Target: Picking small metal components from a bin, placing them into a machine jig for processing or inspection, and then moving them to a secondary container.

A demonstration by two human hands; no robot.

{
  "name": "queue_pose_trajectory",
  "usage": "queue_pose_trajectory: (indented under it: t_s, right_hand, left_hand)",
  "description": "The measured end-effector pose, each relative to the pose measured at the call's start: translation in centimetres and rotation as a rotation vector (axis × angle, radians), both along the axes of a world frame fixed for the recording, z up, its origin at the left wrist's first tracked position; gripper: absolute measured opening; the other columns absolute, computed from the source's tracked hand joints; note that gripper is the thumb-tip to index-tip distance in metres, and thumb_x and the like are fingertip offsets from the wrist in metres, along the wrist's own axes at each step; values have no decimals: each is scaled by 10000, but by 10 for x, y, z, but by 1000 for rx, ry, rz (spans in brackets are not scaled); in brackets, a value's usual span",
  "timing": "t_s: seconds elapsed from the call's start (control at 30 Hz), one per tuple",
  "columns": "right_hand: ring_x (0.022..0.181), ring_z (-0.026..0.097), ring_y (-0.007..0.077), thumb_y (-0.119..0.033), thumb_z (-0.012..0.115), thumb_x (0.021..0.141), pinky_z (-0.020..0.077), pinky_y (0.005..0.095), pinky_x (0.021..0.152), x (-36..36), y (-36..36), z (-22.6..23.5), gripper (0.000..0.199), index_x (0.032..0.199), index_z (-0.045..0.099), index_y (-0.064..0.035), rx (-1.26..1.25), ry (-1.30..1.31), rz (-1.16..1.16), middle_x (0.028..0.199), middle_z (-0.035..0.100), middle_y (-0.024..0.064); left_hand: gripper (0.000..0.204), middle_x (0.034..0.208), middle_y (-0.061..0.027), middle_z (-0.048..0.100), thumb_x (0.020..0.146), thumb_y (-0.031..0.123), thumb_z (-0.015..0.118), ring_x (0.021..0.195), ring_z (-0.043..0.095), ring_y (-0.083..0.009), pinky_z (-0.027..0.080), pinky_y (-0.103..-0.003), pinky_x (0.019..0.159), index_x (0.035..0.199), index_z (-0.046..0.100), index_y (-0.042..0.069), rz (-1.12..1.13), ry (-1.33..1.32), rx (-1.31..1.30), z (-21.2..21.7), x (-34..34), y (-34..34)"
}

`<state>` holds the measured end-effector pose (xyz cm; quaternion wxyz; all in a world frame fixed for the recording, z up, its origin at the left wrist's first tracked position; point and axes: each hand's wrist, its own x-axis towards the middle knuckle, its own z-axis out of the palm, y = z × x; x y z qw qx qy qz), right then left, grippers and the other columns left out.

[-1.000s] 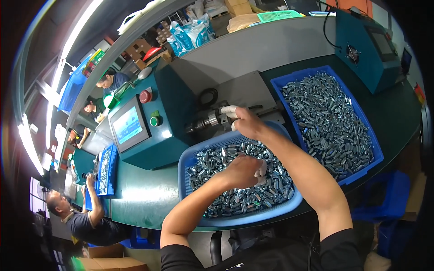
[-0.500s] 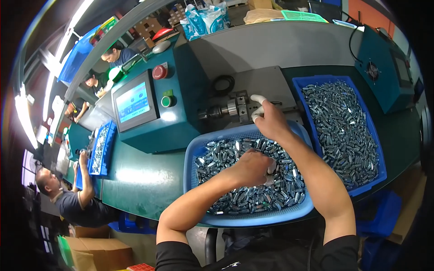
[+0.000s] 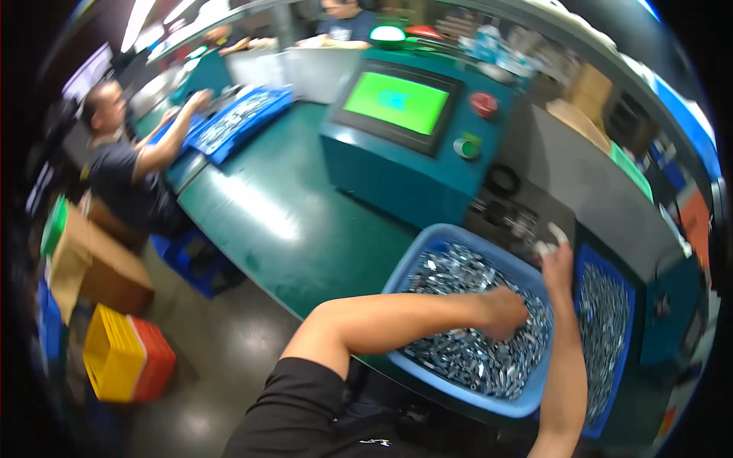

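My left hand (image 3: 505,314) is curled over the small shiny metal pieces (image 3: 469,355) in a light-blue plastic basket (image 3: 427,238). Its fingertips are hidden and blurred, so whether it grips a piece cannot be made out. My right hand (image 3: 560,261) is raised beyond the basket, beside the metal clamping fixture (image 3: 521,223) of the teal machine (image 3: 397,174). White covers sit on its thumb and index finger, which are spread apart. Nothing shows between them. The fixture is smeared, and I cannot tell whether the fingers touch it.
The machine carries a green-lit screen (image 3: 393,101), a red button (image 3: 483,104) and a green button (image 3: 466,147). Right of my arm lies a darker blue tray (image 3: 583,278) of similar pieces. A co-worker (image 3: 126,156) sits at the left; yellow and red crates (image 3: 114,355) stand on the floor.
My view has swung left, so the machine, basket and hands appear farther right. The screen has turned from pale blue to green. My left hand remains over the pieces, my right beside the fixture.
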<state>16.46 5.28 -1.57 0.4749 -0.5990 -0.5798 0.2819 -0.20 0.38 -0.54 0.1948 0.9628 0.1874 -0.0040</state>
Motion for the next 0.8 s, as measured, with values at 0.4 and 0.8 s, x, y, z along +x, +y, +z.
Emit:
queue_pose_trajectory:
  t_s: [0.4,0.8]
  right_hand:
    - [908,623,390,-266,675,706,491,435,803,-45,8,58,461,1113,619,-56,-50,-1050,-252,923,656,237]
    - [956,616,391,-357,661,737,486,466,799,94,-41,66,378,955,656,-48,-600,-966,-588,995,653,226]
  left_hand:
    - [257,833,-164,679,662,243,713,847,658,-341,525,-423,747,814,690,37,78,-224,54,1,-3,3]
    - [191,797,-167,664,642,139,652,814,650,-346,516,-426,748,824,682,88,189,-217,80,16,-10,18]
